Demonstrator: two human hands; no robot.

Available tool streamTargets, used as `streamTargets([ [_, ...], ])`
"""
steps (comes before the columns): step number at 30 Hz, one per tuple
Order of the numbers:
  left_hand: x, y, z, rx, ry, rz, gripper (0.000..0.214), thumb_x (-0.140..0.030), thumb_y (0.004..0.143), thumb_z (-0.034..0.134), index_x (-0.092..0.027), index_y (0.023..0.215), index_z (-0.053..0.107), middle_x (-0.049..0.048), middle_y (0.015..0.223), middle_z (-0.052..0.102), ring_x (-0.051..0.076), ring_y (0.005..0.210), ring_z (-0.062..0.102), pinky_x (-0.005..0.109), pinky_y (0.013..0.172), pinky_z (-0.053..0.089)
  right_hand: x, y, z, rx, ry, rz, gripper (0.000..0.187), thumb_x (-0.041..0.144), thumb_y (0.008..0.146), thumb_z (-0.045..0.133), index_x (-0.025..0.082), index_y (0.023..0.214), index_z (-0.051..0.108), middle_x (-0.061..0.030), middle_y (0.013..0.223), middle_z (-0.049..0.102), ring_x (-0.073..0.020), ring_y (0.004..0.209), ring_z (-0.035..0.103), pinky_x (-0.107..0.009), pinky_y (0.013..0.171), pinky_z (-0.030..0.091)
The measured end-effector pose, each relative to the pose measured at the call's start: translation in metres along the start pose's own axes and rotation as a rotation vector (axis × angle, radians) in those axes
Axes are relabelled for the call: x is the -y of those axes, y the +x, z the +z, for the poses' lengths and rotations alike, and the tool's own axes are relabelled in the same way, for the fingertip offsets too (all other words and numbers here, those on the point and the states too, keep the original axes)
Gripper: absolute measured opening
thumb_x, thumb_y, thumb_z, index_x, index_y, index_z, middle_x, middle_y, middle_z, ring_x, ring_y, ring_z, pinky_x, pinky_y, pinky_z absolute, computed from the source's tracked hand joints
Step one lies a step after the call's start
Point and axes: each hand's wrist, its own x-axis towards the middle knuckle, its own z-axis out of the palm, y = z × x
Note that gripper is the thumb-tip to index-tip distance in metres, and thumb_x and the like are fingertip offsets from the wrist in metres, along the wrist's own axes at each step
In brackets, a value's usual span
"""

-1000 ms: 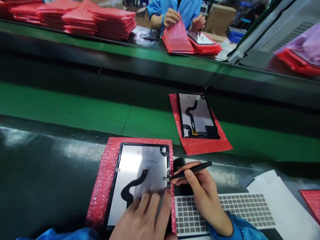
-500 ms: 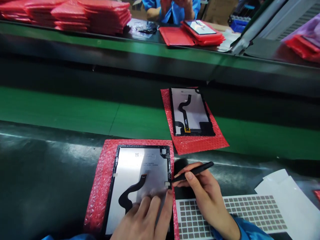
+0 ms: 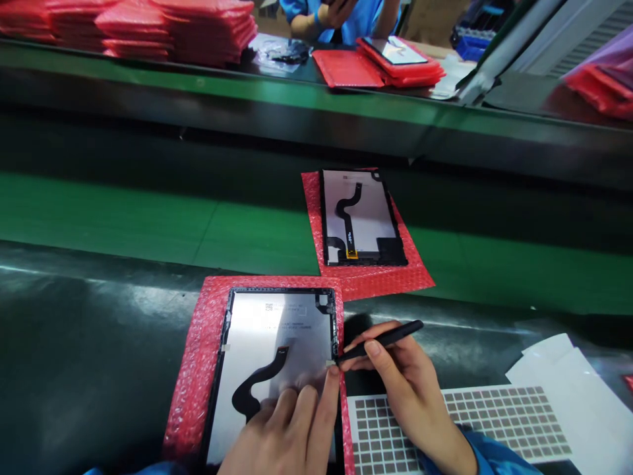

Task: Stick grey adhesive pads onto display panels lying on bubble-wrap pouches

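Observation:
A tablet screen panel (image 3: 277, 323) lies back side up on a red bubble-wrap sleeve (image 3: 195, 369), with a curved black flex cable (image 3: 246, 389) across it. My left hand (image 3: 281, 435) rests over the panel's lower part, holding nothing. Its index fingertip touches a small pale sticker (image 3: 330, 363) at the panel's right edge. In my right hand (image 3: 408, 382) are black tweezers (image 3: 390, 336), gripped like a pen, their tip at the edge beside that sticker. A second small pale tab (image 3: 226, 348) sits on the left edge. The panel's lower end is partly hidden by my left hand.
Beyond lies another screen panel (image 3: 366, 211) on a red sleeve (image 3: 386, 284), on the green belt (image 3: 123, 218). A sheet of grey square stickers (image 3: 504, 419) and white paper (image 3: 578, 389) lie at right. Red sleeves (image 3: 208, 30) are stacked across, near a co-worker's blue sleeve (image 3: 301, 10).
My left index fingertip has moved up onto the small sticker by the right edge. The far panel and its sleeve have shifted left with the belt. My right hand has hardly moved.

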Motion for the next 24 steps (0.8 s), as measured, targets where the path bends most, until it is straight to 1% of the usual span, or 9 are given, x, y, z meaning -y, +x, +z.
streamTargets([
  [8, 0.006, -0.005, 0.008, 0.027, -0.082, -0.015, 0.066, -0.007, 0.087, 0.044, -0.004, 0.153, 0.038, 0.0164, 0.12, 0.073, 0.025, 0.085, 0.074, 0.03, 0.062, 0.062, 0.001, 0.0, 0.0, -0.028, 0.095, 0.011, 0.011, 0.036, 0.103, 0.067, 0.026, 0.106, 0.068, -0.0003, 0.098, 0.079, -0.0159, 0.07, 0.082, -0.027, 0.069, 0.069],
  [9, 0.006, -0.004, 0.01, 0.031, -0.119, -0.016, 0.066, -0.011, 0.089, 0.045, -0.004, 0.154, 0.035, 0.0173, 0.122, 0.072, 0.025, 0.087, 0.074, 0.03, 0.063, 0.062, 0.001, 0.0, 0.0, -0.028, 0.099, 0.005, 0.011, 0.036, 0.102, 0.067, 0.026, 0.106, 0.067, -0.0004, 0.098, 0.079, -0.0159, 0.069, 0.082, -0.028, 0.068, 0.069],
  [11, 0.006, -0.001, 0.011, 0.015, -0.194, -0.014, 0.069, -0.03, 0.095, 0.05, -0.001, 0.154, 0.031, 0.0199, 0.123, 0.071, 0.026, 0.088, 0.075, 0.031, 0.063, 0.062, 0.0, 0.0, 0.0, -0.038, 0.106, -0.007, 0.013, 0.037, 0.102, 0.068, 0.025, 0.105, 0.066, -0.0005, 0.097, 0.08, -0.0157, 0.065, 0.081, -0.027, 0.064, 0.068],
  [14, 0.007, 0.003, 0.001, -0.032, -0.258, -0.027, 0.089, -0.065, 0.093, 0.054, 0.001, 0.15, 0.034, 0.0228, 0.117, 0.073, 0.029, 0.084, 0.076, 0.034, 0.062, 0.062, -0.002, 0.002, 0.0, -0.066, 0.109, -0.016, 0.018, 0.04, 0.1, 0.07, 0.023, 0.103, 0.064, -0.0007, 0.092, 0.08, -0.0159, 0.058, 0.079, -0.027, 0.057, 0.067],
  [16, 0.014, -0.001, -0.011, -0.071, -0.29, -0.079, 0.085, -0.068, 0.094, 0.052, -0.002, 0.146, 0.04, 0.0217, 0.113, 0.075, 0.029, 0.081, 0.077, 0.035, 0.062, 0.062, -0.004, 0.003, -0.001, -0.091, 0.11, -0.019, 0.024, 0.044, 0.097, 0.071, 0.022, 0.102, 0.063, -0.0015, 0.089, 0.08, -0.0161, 0.055, 0.078, -0.027, 0.053, 0.065],
  [18, 0.027, -0.013, -0.022, -0.081, -0.336, -0.199, 0.06, -0.06, 0.1, 0.046, -0.012, 0.135, 0.051, 0.0146, 0.103, 0.077, 0.026, 0.074, 0.077, 0.033, 0.058, 0.058, -0.007, 0.005, -0.002, -0.119, 0.116, -0.023, 0.029, 0.047, 0.095, 0.073, 0.021, 0.101, 0.062, -0.0024, 0.088, 0.08, -0.016, 0.052, 0.076, -0.027, 0.05, 0.063],
  [20, 0.047, -0.03, -0.026, -0.029, -0.331, -0.432, 0.039, -0.053, 0.104, 0.039, -0.021, 0.112, 0.059, 0.0069, 0.085, 0.075, 0.025, 0.064, 0.074, 0.032, 0.053, 0.05, -0.009, 0.007, -0.002, -0.137, 0.129, -0.035, 0.034, 0.051, 0.092, 0.075, 0.021, 0.1, 0.061, -0.0024, 0.085, 0.079, -0.0158, 0.05, 0.075, -0.026, 0.047, 0.061],
  [22, 0.066, -0.048, -0.023, 0.055, -0.313, -0.675, 0.036, -0.053, 0.102, 0.036, -0.024, 0.094, 0.056, 0.0056, 0.074, 0.071, 0.029, 0.061, 0.071, 0.034, 0.055, 0.044, -0.01, 0.009, -0.002, -0.135, 0.137, -0.051, 0.037, 0.052, 0.09, 0.076, 0.02, 0.099, 0.061, -0.0011, 0.076, 0.078, -0.0161, 0.048, 0.074, -0.025, 0.045, 0.06],
  [24, 0.081, -0.06, -0.015, 0.077, -0.478, -0.766, 0.036, -0.054, 0.101, 0.036, -0.024, 0.09, 0.052, 0.005, 0.075, 0.069, 0.028, 0.067, 0.07, 0.035, 0.062, 0.042, -0.009, 0.011, -0.002, -0.128, 0.14, -0.063, 0.038, 0.052, 0.089, 0.077, 0.019, 0.099, 0.061, 0.0002, 0.069, 0.075, -0.0167, 0.047, 0.073, -0.024, 0.044, 0.059],
])
